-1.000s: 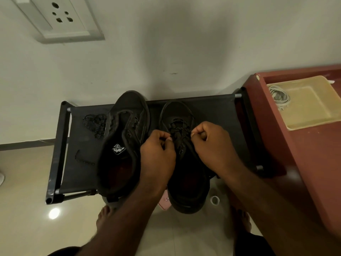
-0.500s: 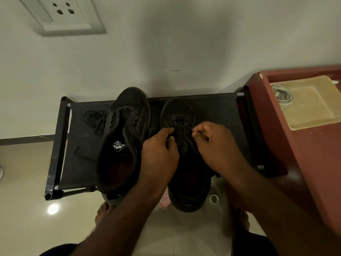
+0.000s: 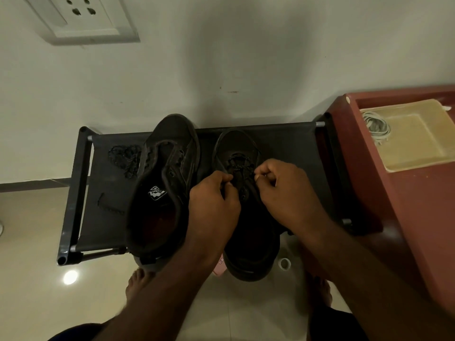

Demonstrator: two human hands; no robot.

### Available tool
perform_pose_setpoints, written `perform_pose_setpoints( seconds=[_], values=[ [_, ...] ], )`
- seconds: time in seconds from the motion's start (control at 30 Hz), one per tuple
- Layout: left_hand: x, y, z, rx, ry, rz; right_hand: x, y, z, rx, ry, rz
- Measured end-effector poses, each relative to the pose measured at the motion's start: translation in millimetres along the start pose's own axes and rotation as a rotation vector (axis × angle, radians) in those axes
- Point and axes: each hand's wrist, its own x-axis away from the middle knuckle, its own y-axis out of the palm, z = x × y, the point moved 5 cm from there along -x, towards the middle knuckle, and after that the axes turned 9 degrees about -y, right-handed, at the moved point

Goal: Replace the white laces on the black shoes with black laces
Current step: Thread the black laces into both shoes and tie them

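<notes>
Here two black shoes stand side by side on one rack (image 3: 73, 193): the left shoe (image 3: 170, 134) unlaced, the right shoe (image 3: 236, 143) partly threaded with a black lace (image 3: 240, 164), which the left hand (image 3: 214, 205) and right hand (image 3: 288, 190) each pinch. One spare lace (image 3: 124, 157) lies coiled on the rack, and white laces (image 3: 376, 125) lie in one tray (image 3: 418, 153). The hands hide the pinched ends, and dimness blurs the eyelets.

The left shoe (image 3: 167, 168) and right shoe (image 3: 236, 143) were black, the left's logo patch (image 3: 156, 193) white, and the black lace (image 3: 240, 163) showed pale flecks. The tray (image 3: 418, 153) was cream, the coiled laces (image 3: 376, 126) white, the cabinet (image 3: 423, 205) maroon.
</notes>
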Motion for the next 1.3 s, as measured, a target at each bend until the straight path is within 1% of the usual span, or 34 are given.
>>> perform_pose_setpoints(
  seconds=[0.17, 0.3, 0.43, 0.6, 0.73, 0.9, 0.93, 1.0, 1.03, 1.1, 1.17, 1.23, 1.3],
  values=[
    [3.8, 1.0, 2.5, -0.015, -0.002, -0.042, 0.0, -0.1, -2.1, 0.055, -0.017, -0.050],
    [2.0, -0.4, 1.3, 0.006, -0.052, -0.079, -0.3, -1.7, -4.3, 0.061, -0.009, -0.097],
    [0.5, -1.6, 1.2, 0.021, -0.090, -0.088, -0.5, -1.7, -5.7, 0.062, -0.015, -0.116],
    [1.0, 0.9, -1.8, 0.049, -0.135, -0.171, -2.1, -2.0, -2.8, 0.048, -0.006, -0.135],
    [3.8, -0.3, -1.7, 0.078, -0.158, -0.194, 1.0, -1.8, -2.7, 0.021, -0.002, -0.135],
    [6.9, -12.1, 7.2, 0.045, -0.077, -0.086, 0.2, -13.7, 5.4, -0.006, 0.082, -0.098],
    [8.4, -15.0, 10.6, 0.005, -0.020, -0.047, 0.5, -16.0, 5.5, -0.023, 0.088, -0.102],
    [12.1, -20.6, 19.7, -0.082, 0.125, 0.010, 1.7, -18.1, -4.1, -0.123, 0.042, -0.126],
    [14.3, -21.3, 23.7, -0.107, 0.188, 0.002, 3.5, -17.7, -11.4, -0.179, -0.001, -0.152],
    [16.6, -17.7, 27.2, -0.150, 0.279, -0.089, 8.0, -16.9, -23.7, -0.258, -0.098, -0.198],
    [15.3, -14.2, 27.0, -0.178, 0.321, -0.164, 11.8, -19.7, -32.8, -0.314, -0.181, -0.218],
    [14.6, -15.3, 27.8, -0.152, 0.332, -0.170, 16.3, -24.2, -40.6, -0.352, -0.241, -0.225],
    [14.7, -18.1, 31.7, -0.088, 0.330, -0.152, 18.9, -27.0, -44.1, -0.384, -0.259, -0.229]
  ],
)
